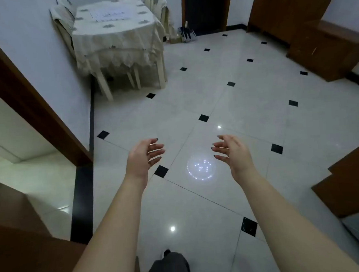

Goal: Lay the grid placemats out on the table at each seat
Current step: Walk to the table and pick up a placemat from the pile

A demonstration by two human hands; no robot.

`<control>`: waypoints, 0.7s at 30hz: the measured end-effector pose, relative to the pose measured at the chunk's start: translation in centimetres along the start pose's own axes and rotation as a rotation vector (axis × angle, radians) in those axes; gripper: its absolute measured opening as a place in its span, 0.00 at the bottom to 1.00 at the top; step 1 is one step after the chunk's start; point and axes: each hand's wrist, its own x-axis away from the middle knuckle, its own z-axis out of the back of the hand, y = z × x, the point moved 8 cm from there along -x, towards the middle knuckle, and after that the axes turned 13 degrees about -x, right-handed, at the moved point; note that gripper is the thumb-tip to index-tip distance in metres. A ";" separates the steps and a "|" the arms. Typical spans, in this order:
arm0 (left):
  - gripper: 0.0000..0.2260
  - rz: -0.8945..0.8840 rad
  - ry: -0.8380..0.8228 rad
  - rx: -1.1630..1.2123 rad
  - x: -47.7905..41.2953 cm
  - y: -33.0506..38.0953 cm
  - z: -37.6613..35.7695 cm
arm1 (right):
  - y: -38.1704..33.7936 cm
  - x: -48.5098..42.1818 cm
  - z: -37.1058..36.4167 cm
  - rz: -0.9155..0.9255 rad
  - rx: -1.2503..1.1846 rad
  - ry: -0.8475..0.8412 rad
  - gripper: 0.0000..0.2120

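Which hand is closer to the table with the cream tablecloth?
Left. The table stands far ahead, toward the left. The left hand is on that side; the right hand is further right. Neither touches it.

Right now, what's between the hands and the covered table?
Head view: only bare floor, pale tiles with black diamond insets, runs from the left hand and right hand, both empty, to the table.

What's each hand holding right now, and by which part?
Nothing. Left hand and right hand are both empty, fingers loosely spread above the tiled floor, far from the table.
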 end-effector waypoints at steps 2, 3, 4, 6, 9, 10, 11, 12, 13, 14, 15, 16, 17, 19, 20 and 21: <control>0.12 0.003 0.003 0.014 -0.8 0.2 -0.3 | -0.4 -0.9 0.1 0.007 0.011 0.007 0.09; 0.12 0.002 0.001 0.020 -1.2 0.2 -0.4 | -0.4 -1.5 0.1 0.011 0.010 0.003 0.10; 0.12 0.005 0.006 0.022 -1.9 0.0 -0.5 | -0.3 -2.2 0.2 0.011 0.005 0.009 0.10; 0.13 0.003 0.001 0.014 -3.1 0.2 -0.8 | -0.2 -3.7 -0.1 0.013 0.008 0.009 0.10; 0.14 0.005 0.005 0.010 -5.4 0.4 -0.8 | -0.3 -6.0 -0.9 0.018 0.015 0.013 0.09; 0.14 0.011 0.012 0.012 -6.3 0.5 -0.7 | -0.3 -6.9 -1.3 0.017 0.016 0.015 0.09; 0.14 0.016 0.017 0.016 -7.3 0.6 -0.6 | -0.4 -7.9 -1.8 0.018 0.019 0.015 0.09; 0.14 0.020 0.023 0.017 -8.5 0.8 -0.5 | -0.4 -8.9 -2.4 0.016 0.021 0.017 0.09; 0.14 0.023 0.025 0.021 -9.7 1.0 -0.4 | -0.4 -10.0 -3.0 0.015 0.025 0.016 0.09; 0.13 0.026 0.029 0.025 -10.9 1.3 -0.2 | -0.5 -11.2 -3.7 0.014 0.031 0.015 0.09; 0.13 0.025 0.032 0.030 -12.2 1.6 0.0 | -0.5 -12.5 -4.5 0.016 0.036 0.011 0.09; 0.12 0.023 0.035 0.035 -13.5 1.9 0.2 | -0.5 -13.8 -5.4 0.017 0.037 0.007 0.09; 0.12 0.021 0.038 0.040 -14.9 2.2 0.4 | -0.5 -15.1 -6.4 0.020 0.041 0.002 0.08; 0.12 0.025 0.044 0.040 -17.7 3.1 0.8 | -0.7 -17.7 -8.4 0.023 0.041 0.000 0.08; 0.12 0.023 0.046 0.038 -19.5 3.7 1.1 | -0.8 -19.2 -9.6 0.025 0.037 -0.003 0.08; 0.12 0.021 0.046 0.034 -21.2 4.3 1.3 | -1.0 -20.6 -10.7 0.025 0.037 -0.006 0.07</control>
